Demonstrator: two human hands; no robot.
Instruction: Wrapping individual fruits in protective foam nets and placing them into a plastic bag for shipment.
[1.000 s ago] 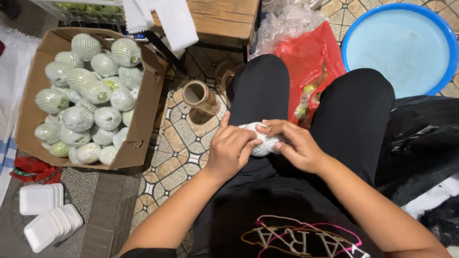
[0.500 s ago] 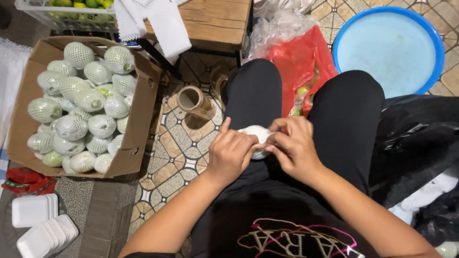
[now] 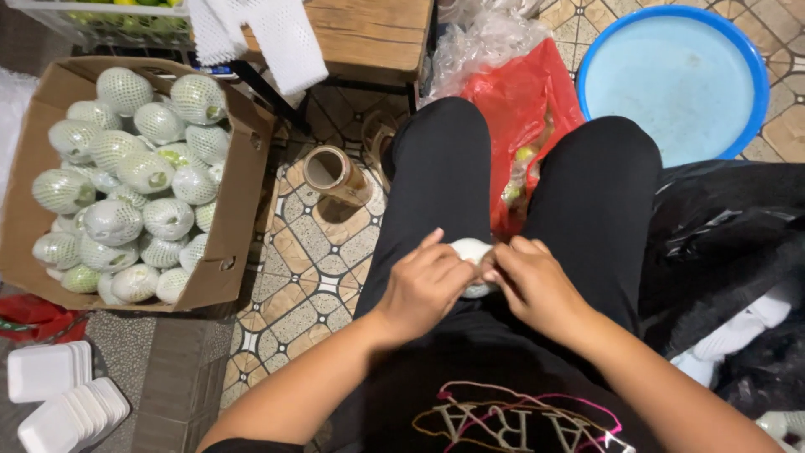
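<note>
So the white foam-netted fruit [image 3: 471,256] sits right in the lap, squeezed between both hands just above the gap between the knees, and both hands are curled shut around it: the left hand [image 3: 423,285] wraps its near-left side while the right hand [image 3: 537,285] pinches the netting at its right end. It's mostly hidden by fingers, so I can't really tell which way its long axis runs, and neither hand is nearer since both touch it. The cardboard box [image 3: 239,210] of wrapped fruit lies off past the left knee, well apart, with a roll of clear tape [image 3: 335,174] on the tiled floor [image 3: 310,285] between.
</note>
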